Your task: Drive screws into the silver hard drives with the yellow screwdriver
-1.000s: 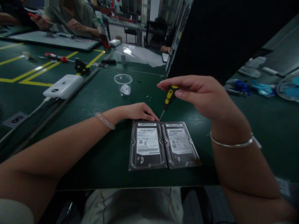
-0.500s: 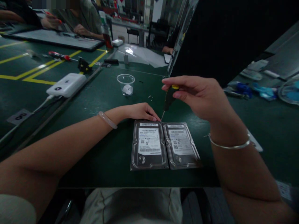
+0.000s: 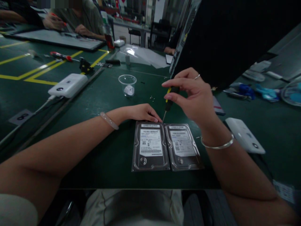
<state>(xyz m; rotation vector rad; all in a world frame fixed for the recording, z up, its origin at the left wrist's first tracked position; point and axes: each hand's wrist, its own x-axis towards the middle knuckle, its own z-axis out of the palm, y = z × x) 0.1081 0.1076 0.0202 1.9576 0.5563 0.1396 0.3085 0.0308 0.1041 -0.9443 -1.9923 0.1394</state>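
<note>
Grey metal hard drive (image 3: 150, 144), the left one of two, lies flat and label up on the person's side of the fingertips of the left hand (image 3: 143, 112). Those fingers are drawn close together at its far edge, near the inner corner; whether they pinch anything small there, I cannot tell. Just beside them, the tip of a black-and-yellow screwdriver (image 3: 167, 106) points down at that corner. The change is in the right hand (image 3: 192, 97): its fingers, straighter over the handle half a second ago, are now curled, thumb and index finger gripping it, while the tip remains by the same corner. I take this as the driver being twisted in place, with work at this corner unfinished.

Wavy raised lines run down both sides of the drive's cover, framing a white label dense with print; a round fitting sits at the end farthest from the fingers. Close alongside, nearer the right wrist, lies the right hard drive (image 3: 182, 146), its label greyer. Beyond the left fingertips are tiny bright pieces, probably screws (image 3: 152, 99), and farther off a clear plastic cup (image 3: 119, 81) with something white inside.
</note>
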